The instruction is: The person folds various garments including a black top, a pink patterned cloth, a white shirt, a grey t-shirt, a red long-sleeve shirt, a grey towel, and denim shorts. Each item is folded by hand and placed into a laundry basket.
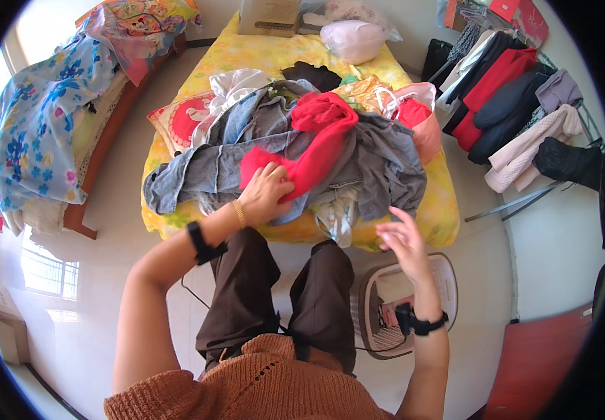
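My left hand [268,194] grips one end of a bright red cloth garment [326,136], whose rest stretches up and right across the pile. Under it lie crumpled grey-blue denim-like garments [197,173] on the bed's yellow flowered sheet [441,205]. My right hand [402,239] is raised past the bed's near edge, fingers apart, holding nothing. Grey cloth [391,168] lies just beyond it. A white printed cloth [336,215] hangs over the near edge of the bed.
A plastic laundry basket [449,294] with some cloth inside stands on the floor by my right leg. To the right, a metal rack [530,197] carries several garments. A flower-covered wooden-framed piece of furniture [45,142] stands left. Bags and a cardboard box [268,16] sit at the bed's far end.
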A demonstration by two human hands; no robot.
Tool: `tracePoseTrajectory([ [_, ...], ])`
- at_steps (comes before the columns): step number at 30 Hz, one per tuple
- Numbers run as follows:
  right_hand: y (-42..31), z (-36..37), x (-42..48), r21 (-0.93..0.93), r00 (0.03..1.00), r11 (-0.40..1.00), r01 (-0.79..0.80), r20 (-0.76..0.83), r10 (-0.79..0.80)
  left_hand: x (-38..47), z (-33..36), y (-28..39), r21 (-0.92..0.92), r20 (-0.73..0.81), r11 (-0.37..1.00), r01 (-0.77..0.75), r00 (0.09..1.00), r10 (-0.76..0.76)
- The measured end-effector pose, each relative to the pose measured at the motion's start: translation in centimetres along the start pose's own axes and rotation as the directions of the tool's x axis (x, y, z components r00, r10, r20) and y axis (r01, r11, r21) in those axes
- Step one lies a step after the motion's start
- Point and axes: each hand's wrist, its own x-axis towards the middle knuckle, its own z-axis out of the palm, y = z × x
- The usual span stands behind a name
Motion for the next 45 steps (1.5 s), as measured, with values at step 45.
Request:
tracePoseTrajectory([
  [45,13.6,1.7,11.1,0.412,0.828,0.81,-0.416,-0.195,0.525,9.2,13.0,-0.6,-0.031,-0.083,0.773,0.633,0.769,-0.634],
])
